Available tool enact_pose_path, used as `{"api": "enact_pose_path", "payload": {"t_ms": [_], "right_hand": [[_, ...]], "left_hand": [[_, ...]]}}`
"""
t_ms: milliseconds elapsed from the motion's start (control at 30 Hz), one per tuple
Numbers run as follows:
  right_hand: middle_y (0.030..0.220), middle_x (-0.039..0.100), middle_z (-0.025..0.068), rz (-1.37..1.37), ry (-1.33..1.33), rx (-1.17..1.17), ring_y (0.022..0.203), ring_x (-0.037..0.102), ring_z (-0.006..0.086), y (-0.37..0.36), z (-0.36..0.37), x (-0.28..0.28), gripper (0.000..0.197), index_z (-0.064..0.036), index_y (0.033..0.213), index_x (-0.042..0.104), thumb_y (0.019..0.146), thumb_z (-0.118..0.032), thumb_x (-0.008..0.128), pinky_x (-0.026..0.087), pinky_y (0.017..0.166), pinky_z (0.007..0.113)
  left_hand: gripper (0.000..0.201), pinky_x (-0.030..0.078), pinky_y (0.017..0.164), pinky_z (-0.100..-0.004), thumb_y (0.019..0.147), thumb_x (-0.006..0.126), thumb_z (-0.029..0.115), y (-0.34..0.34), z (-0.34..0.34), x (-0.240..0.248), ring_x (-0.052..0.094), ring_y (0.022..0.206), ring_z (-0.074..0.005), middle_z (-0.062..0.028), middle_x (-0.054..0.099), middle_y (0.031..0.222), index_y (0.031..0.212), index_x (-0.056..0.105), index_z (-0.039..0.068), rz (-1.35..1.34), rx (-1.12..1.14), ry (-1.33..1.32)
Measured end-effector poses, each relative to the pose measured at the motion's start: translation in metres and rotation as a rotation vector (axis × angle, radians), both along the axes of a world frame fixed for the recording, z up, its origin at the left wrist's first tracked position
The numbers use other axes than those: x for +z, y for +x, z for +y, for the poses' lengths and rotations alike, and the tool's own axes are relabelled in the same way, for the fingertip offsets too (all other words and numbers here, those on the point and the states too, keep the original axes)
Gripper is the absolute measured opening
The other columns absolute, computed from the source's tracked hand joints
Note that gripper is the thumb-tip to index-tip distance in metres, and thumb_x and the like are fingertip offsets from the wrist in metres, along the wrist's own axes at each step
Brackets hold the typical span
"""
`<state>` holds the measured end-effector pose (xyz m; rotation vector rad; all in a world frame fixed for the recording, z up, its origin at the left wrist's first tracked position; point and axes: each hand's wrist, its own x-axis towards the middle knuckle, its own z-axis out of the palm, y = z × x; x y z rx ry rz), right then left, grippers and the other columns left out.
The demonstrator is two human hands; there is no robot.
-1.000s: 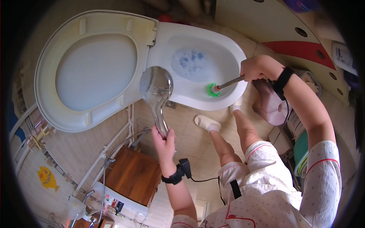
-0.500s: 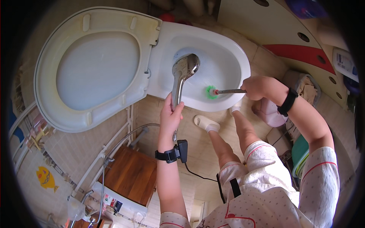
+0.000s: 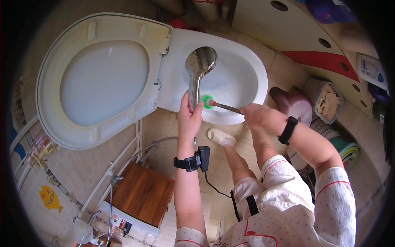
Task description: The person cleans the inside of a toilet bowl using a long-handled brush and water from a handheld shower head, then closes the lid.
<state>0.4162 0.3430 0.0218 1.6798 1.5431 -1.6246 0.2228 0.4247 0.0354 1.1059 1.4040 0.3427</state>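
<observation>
My left hand (image 3: 190, 117) is closed round the handle of a chrome shower head (image 3: 201, 61), which hangs over the back of the white toilet bowl (image 3: 260, 82). Its hose runs off below my wrist. In my right hand (image 3: 260, 116) is the thin grey handle of a toilet brush (image 3: 226, 108). The brush's green bristles (image 3: 207, 102) lie against the inner wall of the bowl on the side nearest me, just right of the shower handle. Both seat and lid (image 3: 105, 82) are raised to the left.
A pink jug (image 3: 294, 105) and a lined waste bin (image 3: 329, 103) stand right of the toilet. Green and white basins (image 3: 345, 150) are stacked nearer me. A wooden-topped cabinet (image 3: 142, 193) is at lower left. Along the right runs a cream panel with a red stripe (image 3: 321, 64).
The brush has moved left along the bowl's near side, and my right hand followed it inward. The shower head has shifted slightly, turning more of its round chrome back into view.
</observation>
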Motion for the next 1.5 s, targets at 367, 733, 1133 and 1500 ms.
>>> {"api": "enact_pose_path", "payload": {"t_ms": [367,733,1133,1500], "right_hand": [[0.09,0.062,0.0072,-0.461,0.064,0.424,0.083,0.06,0.0246,0.041,0.082,0.067,0.023,-0.0081,0.09,0.064,0.067,-0.013,0.062,0.049,0.064,0.035],[0.083,0.061,0.0121,-0.525,0.053,0.604,0.077,0.059,0.0285,0.003,0.112,0.04,0.017,-0.0052,0.079,0.065,0.066,-0.014,0.057,0.048,0.064,0.036],[0.067,0.059,0.0159,-0.479,-0.082,0.608,0.063,0.058,0.0298,-0.096,0.089,0.078,0.015,-0.0012,0.068,0.062,0.066,-0.009,0.049,0.045,0.056,0.039],[0.075,0.061,0.018,-0.817,0.057,0.923,0.067,0.06,0.0302,-0.064,0.068,0.036,0.016,-0.0005,0.081,0.06,0.073,-0.007,0.049,0.049,0.057,0.036]], "left_hand": [[0.047,0.043,0.071,-0.0229,0.077,0.056,0.011,0.003,-0.016,0.015,0.056,0.077,-0.0108,-0.0087,0.059,0.096,0.119,0.038,0.001,0.077,0.033,0.236],[0.051,0.041,0.072,-0.0201,0.077,0.058,0.008,-0.038,-0.033,0.026,0.051,0.086,-0.0103,-0.0112,0.053,0.104,0.12,0.034,-0.004,-0.027,0.197,0.285],[0.051,0.038,0.056,-0.0174,0.076,0.057,0.005,-0.118,-0.09,-0.003,0.045,0.064,-0.0046,-0.0054,0.055,0.096,0.121,0.035,-0.001,-0.25,0.505,0.316],[0.053,0.031,0.049,-0.0158,0.075,0.059,0.008,-0.189,-0.095,-0.006,0.032,0.055,-0.0031,0.0002,0.053,0.091,0.122,0.035,0.0,-0.339,0.535,0.279]]}}
